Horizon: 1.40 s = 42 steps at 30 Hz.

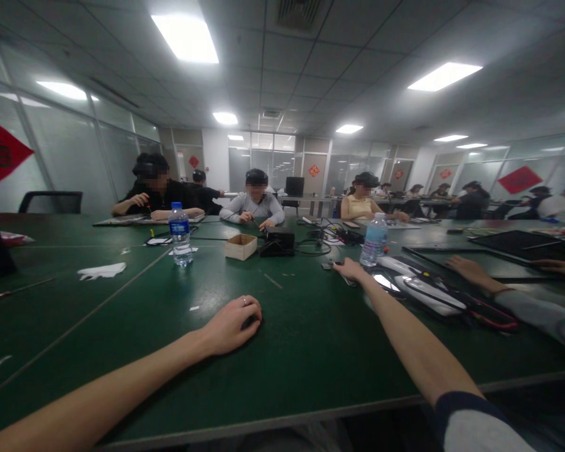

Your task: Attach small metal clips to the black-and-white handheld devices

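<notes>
My left hand (230, 326) rests on the green table (301, 339) in front of me. It wears a ring, and its fingers are curled down over a small dark thing that I cannot make out. My right hand (351, 270) is stretched far forward and lies low on the table with its fingers extended. The fingertips are next to a small dark object (327, 266). A clear water bottle (373, 239) stands just behind this hand. White and black devices with red cables (433, 292) lie to its right.
A second water bottle (180, 233), a small cardboard box (240, 246) and a black device (277, 241) with cables stand mid-table. Another person's hand (471, 271) in a grey sleeve rests at the right. Several seated people work along the far side. Paper scraps (101, 271) lie at the left.
</notes>
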Each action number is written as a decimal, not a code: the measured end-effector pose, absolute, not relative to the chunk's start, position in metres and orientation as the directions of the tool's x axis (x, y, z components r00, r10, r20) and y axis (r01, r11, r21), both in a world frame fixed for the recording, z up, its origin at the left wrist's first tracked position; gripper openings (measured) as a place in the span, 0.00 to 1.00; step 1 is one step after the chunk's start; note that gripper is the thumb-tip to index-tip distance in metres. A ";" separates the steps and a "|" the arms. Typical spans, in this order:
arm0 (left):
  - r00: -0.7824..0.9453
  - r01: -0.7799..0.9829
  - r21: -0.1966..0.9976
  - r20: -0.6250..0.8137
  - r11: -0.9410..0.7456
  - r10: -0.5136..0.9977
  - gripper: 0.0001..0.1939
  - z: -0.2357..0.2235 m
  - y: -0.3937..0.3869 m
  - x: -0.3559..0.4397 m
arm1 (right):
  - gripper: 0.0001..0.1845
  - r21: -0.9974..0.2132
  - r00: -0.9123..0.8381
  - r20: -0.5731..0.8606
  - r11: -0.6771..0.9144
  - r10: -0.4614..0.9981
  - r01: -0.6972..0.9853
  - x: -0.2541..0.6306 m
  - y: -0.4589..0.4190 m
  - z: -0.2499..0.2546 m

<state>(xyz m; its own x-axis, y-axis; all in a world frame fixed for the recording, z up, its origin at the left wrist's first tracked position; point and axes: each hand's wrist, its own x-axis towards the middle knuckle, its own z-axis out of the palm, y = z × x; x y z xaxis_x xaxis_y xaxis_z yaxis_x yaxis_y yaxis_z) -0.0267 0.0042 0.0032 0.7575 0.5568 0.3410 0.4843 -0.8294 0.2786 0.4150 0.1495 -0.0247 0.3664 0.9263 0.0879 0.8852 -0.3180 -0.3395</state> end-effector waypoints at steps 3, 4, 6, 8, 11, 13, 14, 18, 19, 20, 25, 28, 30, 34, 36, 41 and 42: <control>0.755 0.499 0.280 0.323 -0.820 0.570 0.05 0.005 0.003 -0.026 | 0.34 -0.341 0.380 0.062 -0.338 0.923 0.877 0.414 0.149 -0.024; 0.755 0.502 0.281 0.320 -0.818 0.573 0.05 0.006 0.002 -0.026 | 0.35 -0.344 0.389 0.062 -0.346 0.919 0.873 0.413 0.149 -0.024; 0.754 0.501 0.283 0.321 -0.818 0.573 0.05 0.006 0.002 -0.026 | 0.38 -0.350 0.409 0.070 -0.362 0.910 0.864 0.411 0.147 -0.024; 0.753 0.496 0.283 0.329 -0.821 0.569 0.05 0.005 0.003 -0.027 | 0.39 -0.356 0.424 0.080 -0.372 0.902 0.857 0.408 0.145 -0.024; 0.756 0.487 0.282 0.338 -0.826 0.561 0.05 0.003 0.005 -0.028 | 0.40 -0.356 0.430 0.081 -0.377 0.899 0.855 0.405 0.143 -0.022; 0.757 0.487 0.281 0.336 -0.827 0.561 0.05 0.002 0.006 -0.028 | 0.39 -0.349 0.427 0.071 -0.379 0.902 0.857 0.403 0.142 -0.020; 0.757 0.489 0.282 0.333 -0.826 0.562 0.05 0.002 0.006 -0.028 | 0.38 -0.345 0.423 0.063 -0.378 0.904 0.859 0.402 0.142 -0.019; 0.757 0.492 0.281 0.329 -0.824 0.565 0.05 0.002 0.006 -0.027 | 0.36 -0.333 0.411 0.045 -0.374 0.910 0.865 0.400 0.142 -0.016; 0.756 0.492 0.281 0.332 -0.824 0.565 0.05 0.002 0.006 -0.026 | 0.37 -0.334 0.414 0.047 -0.376 0.909 0.864 0.399 0.141 -0.016; 0.755 0.492 0.280 0.334 -0.824 0.564 0.05 0.002 0.006 -0.026 | 0.38 -0.335 0.419 0.050 -0.380 0.907 0.862 0.399 0.141 -0.016; 0.759 0.486 0.282 0.333 -0.828 0.559 0.05 0.004 0.005 -0.025 | 0.40 -0.345 0.432 0.059 -0.388 0.900 0.855 0.399 0.140 -0.017; 0.758 0.491 0.285 0.328 -0.824 0.564 0.05 0.004 0.005 -0.025 | 0.37 -0.342 0.424 0.048 -0.384 0.904 0.858 0.399 0.140 -0.016; 0.757 0.499 0.283 0.318 -0.819 0.571 0.05 0.004 0.005 -0.025 | 0.36 -0.341 0.422 0.045 -0.383 0.905 0.858 0.399 0.140 -0.016; 0.754 0.502 0.281 0.320 -0.818 0.573 0.05 0.005 0.004 -0.026 | 0.41 -0.346 0.433 0.054 -0.390 0.900 0.853 0.400 0.139 -0.016; 0.753 0.500 0.281 0.326 -0.819 0.571 0.05 0.006 0.003 -0.026 | 0.42 -0.345 0.437 0.054 -0.394 0.898 0.852 0.400 0.140 -0.017; 0.759 0.501 0.276 0.315 -0.820 0.570 0.05 0.006 0.003 -0.026 | 0.39 -0.339 0.427 0.059 -0.385 0.902 0.859 0.403 0.144 -0.019; 0.759 0.503 0.274 0.313 -0.819 0.571 0.05 0.006 0.003 -0.026 | 0.39 -0.338 0.429 0.066 -0.384 0.901 0.859 0.405 0.145 -0.020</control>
<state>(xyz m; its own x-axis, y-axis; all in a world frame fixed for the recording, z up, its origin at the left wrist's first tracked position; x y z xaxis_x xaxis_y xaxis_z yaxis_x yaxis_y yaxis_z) -0.0259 0.0029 0.0064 0.7590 0.5709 0.3130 0.5033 -0.8194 0.2742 0.4046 0.1454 -0.0201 0.4293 0.9007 0.0662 0.8589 -0.3844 -0.3384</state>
